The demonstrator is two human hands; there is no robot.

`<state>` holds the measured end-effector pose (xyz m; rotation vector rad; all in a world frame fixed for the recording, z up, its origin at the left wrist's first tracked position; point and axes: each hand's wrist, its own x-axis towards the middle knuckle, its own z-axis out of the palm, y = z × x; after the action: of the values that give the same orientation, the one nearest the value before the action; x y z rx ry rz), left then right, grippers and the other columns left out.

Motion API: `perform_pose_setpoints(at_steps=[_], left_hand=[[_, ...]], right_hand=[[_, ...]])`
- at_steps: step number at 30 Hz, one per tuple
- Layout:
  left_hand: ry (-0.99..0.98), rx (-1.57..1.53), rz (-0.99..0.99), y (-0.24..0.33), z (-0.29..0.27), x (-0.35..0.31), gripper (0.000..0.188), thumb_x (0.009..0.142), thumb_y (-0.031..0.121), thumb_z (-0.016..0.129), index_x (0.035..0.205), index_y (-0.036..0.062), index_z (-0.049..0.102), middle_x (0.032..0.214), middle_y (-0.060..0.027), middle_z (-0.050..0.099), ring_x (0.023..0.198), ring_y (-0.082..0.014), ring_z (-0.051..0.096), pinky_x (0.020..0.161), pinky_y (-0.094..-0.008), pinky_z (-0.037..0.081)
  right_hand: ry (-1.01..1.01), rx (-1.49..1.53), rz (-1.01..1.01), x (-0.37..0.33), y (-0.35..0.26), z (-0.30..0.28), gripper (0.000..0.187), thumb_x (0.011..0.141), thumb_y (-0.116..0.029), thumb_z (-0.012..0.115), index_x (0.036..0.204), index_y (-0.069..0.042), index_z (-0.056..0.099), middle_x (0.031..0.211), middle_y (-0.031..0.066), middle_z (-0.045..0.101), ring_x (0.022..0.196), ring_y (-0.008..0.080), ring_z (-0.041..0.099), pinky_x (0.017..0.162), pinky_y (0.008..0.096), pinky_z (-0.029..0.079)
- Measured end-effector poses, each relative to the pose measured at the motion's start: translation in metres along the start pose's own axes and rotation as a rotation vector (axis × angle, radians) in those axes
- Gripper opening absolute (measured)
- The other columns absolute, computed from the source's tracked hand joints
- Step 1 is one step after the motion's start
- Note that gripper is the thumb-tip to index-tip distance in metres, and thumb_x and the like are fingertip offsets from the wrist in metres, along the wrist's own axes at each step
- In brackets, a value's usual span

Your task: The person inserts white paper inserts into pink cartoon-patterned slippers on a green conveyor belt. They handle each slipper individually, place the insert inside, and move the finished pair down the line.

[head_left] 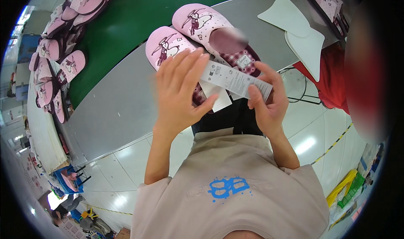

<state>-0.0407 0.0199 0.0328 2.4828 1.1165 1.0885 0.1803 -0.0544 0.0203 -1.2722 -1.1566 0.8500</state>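
Observation:
A pair of pink slippers with a printed cartoon figure lies side by side on the grey table: the left slipper [162, 45] and the right slipper [202, 22]. Their insoles are dark red plaid. Over their heel ends, my right hand [271, 100] pinches one end of a long white printed label [235, 80] between thumb and fingers. My left hand [179, 89] is slightly blurred, its fingers stretched out and thumb apart, at the label's other end. Whether it touches the label I cannot tell. A plain white card [217, 99] shows below the label, partly hidden.
Grey table [107, 100] with a green surface [122, 20] beyond it. Several more pink slippers [50, 49] are piled at the left. White shaped pieces [294, 26] lie at the right, near another slipper [326, 5]. Red cloth [330, 77] hangs beside the table's right edge.

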Motion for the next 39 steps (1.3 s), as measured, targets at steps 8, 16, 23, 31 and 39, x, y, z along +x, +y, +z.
perform_pose_setpoints(at_steps=[8, 16, 23, 31, 39], left_hand=[[-0.045, 0.133, 0.031, -0.008, 0.015, 0.002, 0.061, 0.081, 0.018, 0.083, 0.139, 0.0087, 0.066, 0.125, -0.0047, 0.07, 0.121, -0.0259, 0.061, 0.118, -0.0506, 0.035], [-0.019, 0.222, 0.042, -0.005, 0.015, 0.006, 0.056, 0.08, 0.017, 0.083, 0.134, 0.0108, 0.071, 0.12, -0.004, 0.073, 0.118, -0.024, 0.062, 0.108, -0.0452, 0.038], [0.034, 0.233, 0.059, -0.013, 0.016, 0.006, 0.041, 0.08, 0.014, 0.083, 0.12, 0.0123, 0.077, 0.111, -0.0007, 0.074, 0.111, -0.0227, 0.063, 0.103, -0.0423, 0.039], [0.227, 0.224, 0.096, -0.02, 0.006, 0.004, 0.028, 0.075, 0.003, 0.084, 0.102, 0.0111, 0.078, 0.106, -0.0011, 0.077, 0.1, -0.0237, 0.069, 0.095, -0.0402, 0.047], [0.261, -0.279, -0.11, 0.002, 0.002, 0.01, 0.024, 0.092, -0.005, 0.075, 0.114, 0.0022, 0.071, 0.108, -0.0101, 0.077, 0.106, -0.0203, 0.071, 0.091, -0.033, 0.055]], right_hand=[[0.117, 0.172, 0.083, 0.014, 0.006, -0.005, 0.047, 0.106, -0.012, 0.066, 0.15, -0.001, 0.052, 0.103, 0.0057, 0.065, 0.067, 0.0053, 0.058, 0.058, 0.02, 0.047], [0.133, 0.219, 0.17, 0.02, 0.009, -0.012, 0.045, 0.106, -0.011, 0.066, 0.148, -0.001, 0.055, 0.098, 0.0029, 0.065, 0.065, 0.0042, 0.053, 0.055, 0.0204, 0.043], [0.133, 0.218, 0.183, 0.025, 0.011, -0.016, 0.044, 0.106, -0.009, 0.065, 0.148, -0.002, 0.055, 0.093, 0.0019, 0.064, 0.062, 0.0036, 0.051, 0.054, 0.0202, 0.041], [0.101, 0.221, 0.232, 0.025, 0.012, -0.016, 0.038, 0.107, -0.011, 0.065, 0.143, -0.001, 0.06, 0.095, 0.0023, 0.065, 0.063, 0.0033, 0.051, 0.055, 0.0202, 0.041], [-0.052, 0.171, 0.172, 0.018, 0.018, -0.01, 0.021, 0.107, -0.014, 0.063, 0.121, -0.002, 0.074, 0.085, 0.0013, 0.069, 0.064, 0.0033, 0.053, 0.058, 0.0204, 0.043]])
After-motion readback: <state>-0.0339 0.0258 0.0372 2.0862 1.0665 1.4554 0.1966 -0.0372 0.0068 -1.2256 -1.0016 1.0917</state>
